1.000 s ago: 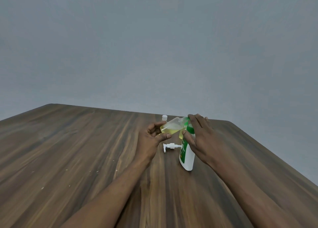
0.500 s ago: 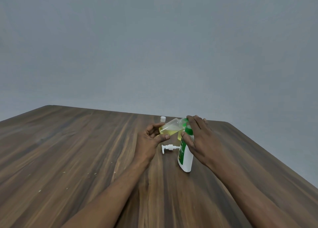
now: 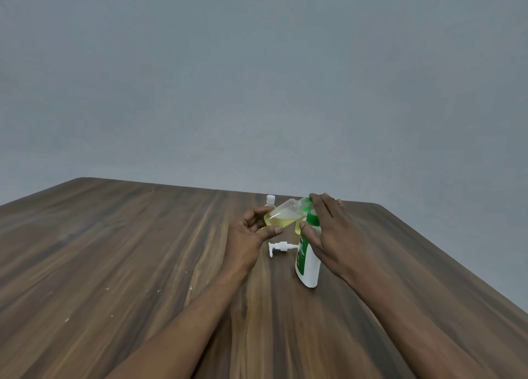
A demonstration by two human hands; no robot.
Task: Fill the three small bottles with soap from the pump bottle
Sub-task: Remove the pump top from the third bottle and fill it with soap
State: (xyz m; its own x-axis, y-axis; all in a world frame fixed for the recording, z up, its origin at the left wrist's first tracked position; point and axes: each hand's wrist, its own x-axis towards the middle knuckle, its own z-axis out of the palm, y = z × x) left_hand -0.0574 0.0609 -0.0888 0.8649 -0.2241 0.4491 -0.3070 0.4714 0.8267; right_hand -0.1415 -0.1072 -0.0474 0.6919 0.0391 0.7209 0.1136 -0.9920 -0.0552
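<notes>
Head view. Wooden table (image 3: 114, 250). Green-and-white pump bottle (image 3: 308, 260): upright, right hand (image 3: 331, 231) curled round its upper part. Tilted bottle (image 3: 281, 214): part-full of yellow liquid, pinched by left hand (image 3: 250, 232), neck at the pump bottle's top. Detached pump (image 3: 278, 247): lying just left of the pump bottle. Capped bottle (image 3: 270, 200): standing behind.

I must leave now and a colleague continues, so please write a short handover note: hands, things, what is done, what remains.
Left hand: holds a small bottle, tilted, partly full of yellow soap, neck at the top of the pump bottle.
Right hand: grips the pump bottle, upright on the table.
Pump head: off, lying on the table beside it.
A capped small bottle stands behind the left hand.
Done: pump removed, one bottle partly filled.
Left: finish it; the capped bottle's fill and the third bottle cannot be made out.
</notes>
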